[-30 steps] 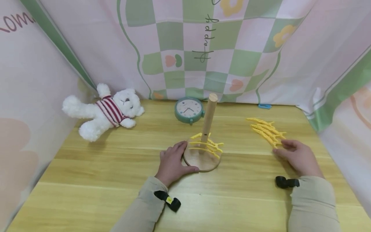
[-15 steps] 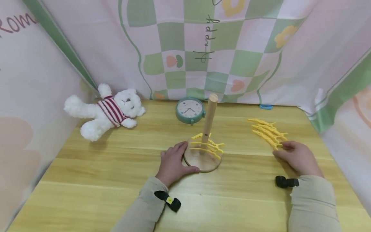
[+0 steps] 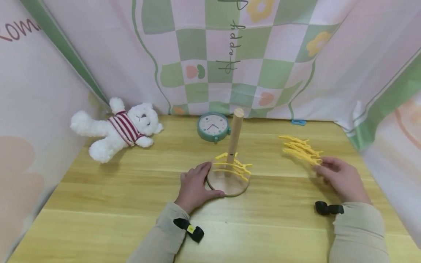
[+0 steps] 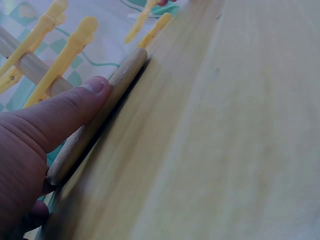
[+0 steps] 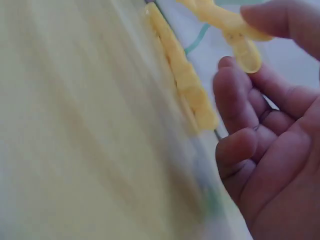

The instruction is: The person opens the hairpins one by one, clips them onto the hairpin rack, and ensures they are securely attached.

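Observation:
In the head view my left hand [image 3: 194, 187] holds the rim of a round wooden base [image 3: 228, 188] with an upright wooden post [image 3: 235, 135]. Its thumb [image 4: 82, 102] presses the base's edge in the left wrist view. Several yellow hair clips [image 3: 237, 167] sit around the foot of the post. Over to the right, my right hand [image 3: 343, 179] pinches one yellow hair clip [image 5: 222, 20] by its handle end between thumb and forefinger, raised off the table. More yellow hair clips [image 3: 294, 138] lie on the table beside it.
A white plush bear [image 3: 123, 126] in a striped shirt lies at the back left. Behind the post is a green round clock [image 3: 213, 126]. A small blue object [image 3: 298, 122] lies by the back curtain [image 3: 250, 44] on the wooden table [image 3: 263, 230].
My right hand has lifted one yellow clip from the group and drawn slightly to the right. The left hand stays on the base. The head view has tilted slightly.

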A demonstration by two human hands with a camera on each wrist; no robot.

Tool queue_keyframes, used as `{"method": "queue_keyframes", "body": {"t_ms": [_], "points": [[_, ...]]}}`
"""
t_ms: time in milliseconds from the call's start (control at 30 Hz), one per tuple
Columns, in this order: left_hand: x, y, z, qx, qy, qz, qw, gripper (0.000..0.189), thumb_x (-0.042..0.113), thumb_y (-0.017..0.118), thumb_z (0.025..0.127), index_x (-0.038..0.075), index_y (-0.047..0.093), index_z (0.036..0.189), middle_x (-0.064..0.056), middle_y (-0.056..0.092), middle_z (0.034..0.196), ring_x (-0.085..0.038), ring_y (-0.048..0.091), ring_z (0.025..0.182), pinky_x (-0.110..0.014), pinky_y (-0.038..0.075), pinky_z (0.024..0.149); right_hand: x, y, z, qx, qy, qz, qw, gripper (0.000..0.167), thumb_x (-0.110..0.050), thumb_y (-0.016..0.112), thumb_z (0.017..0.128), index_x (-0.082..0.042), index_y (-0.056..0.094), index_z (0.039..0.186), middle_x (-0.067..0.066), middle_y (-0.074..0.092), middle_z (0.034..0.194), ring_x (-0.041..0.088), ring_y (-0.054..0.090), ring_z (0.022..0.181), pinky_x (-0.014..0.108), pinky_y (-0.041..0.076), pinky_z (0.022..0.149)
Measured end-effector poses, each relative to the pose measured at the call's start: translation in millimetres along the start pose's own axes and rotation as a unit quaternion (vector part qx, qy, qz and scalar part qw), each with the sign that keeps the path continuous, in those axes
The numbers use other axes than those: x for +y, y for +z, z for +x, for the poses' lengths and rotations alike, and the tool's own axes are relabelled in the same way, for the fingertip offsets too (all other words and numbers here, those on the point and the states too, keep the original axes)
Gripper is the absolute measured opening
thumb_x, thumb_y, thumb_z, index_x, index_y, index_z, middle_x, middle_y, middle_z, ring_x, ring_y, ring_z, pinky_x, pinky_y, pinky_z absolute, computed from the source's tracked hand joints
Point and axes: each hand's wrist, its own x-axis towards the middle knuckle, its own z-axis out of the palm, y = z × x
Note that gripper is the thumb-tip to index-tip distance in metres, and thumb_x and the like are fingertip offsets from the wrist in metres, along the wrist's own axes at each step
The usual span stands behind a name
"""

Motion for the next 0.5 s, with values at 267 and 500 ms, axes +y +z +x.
{"method": "queue_keyframes", "body": {"t_ms": [267,500], "points": [[1.4,-1.5,-1.2,-0.002,-0.003,-0.003,1.0,0.111,0.072,0.079,0.067,0.015,0.042,0.154,0.001,0.043,0.155,-0.028,0.05,0.127,-0.049,0.03,0.095,-19.5,5.0,-3.7,0.057,-0.036,-0.022,0.9975,0.047,-0.034,0.075,0.091,0.002,0.062,0.119,-0.022,0.062,0.088,-0.001,0.06,0.077,0.019,0.05,0.064],[1.6,-1.1,-1.3,0.0,-0.002,-0.005,1.0,0.11,0.071,0.08,0.067,0.015,0.043,0.154,0.0,0.044,0.155,-0.028,0.05,0.126,-0.049,0.03,0.095,-39.2,7.9,-7.3,0.069,-0.063,0.001,0.9956,0.032,-0.026,0.081,0.087,-0.002,0.068,0.104,-0.027,0.064,0.086,-0.006,0.061,0.078,0.013,0.049,0.065]]}}
